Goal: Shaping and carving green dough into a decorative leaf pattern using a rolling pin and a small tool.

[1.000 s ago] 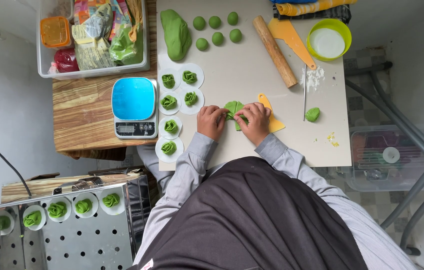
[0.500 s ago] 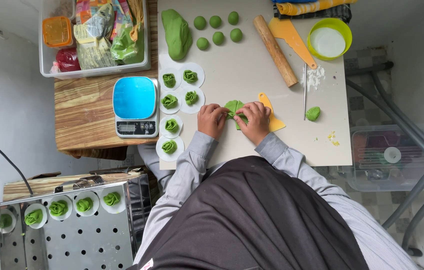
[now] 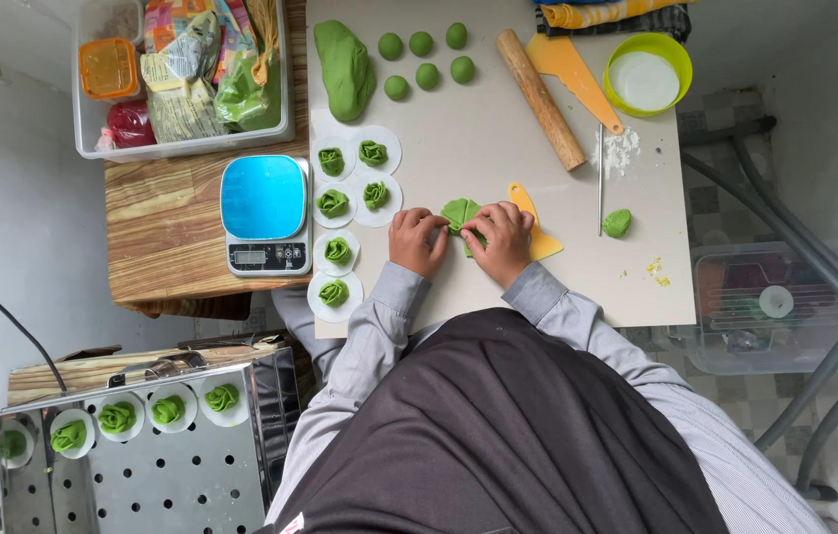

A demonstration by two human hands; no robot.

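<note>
On the pale table (image 3: 498, 129), both hands pinch a flat, pleated piece of green dough (image 3: 460, 212). Left hand (image 3: 417, 241) grips its left edge with curled fingers; right hand (image 3: 500, 240) closes over its right side, seemingly folding it. An orange scraper (image 3: 537, 235) lies just beside the right hand. Shaped green buns (image 3: 350, 178) on white rounds sit to the left, near a blue kitchen scale (image 3: 264, 213).
</note>
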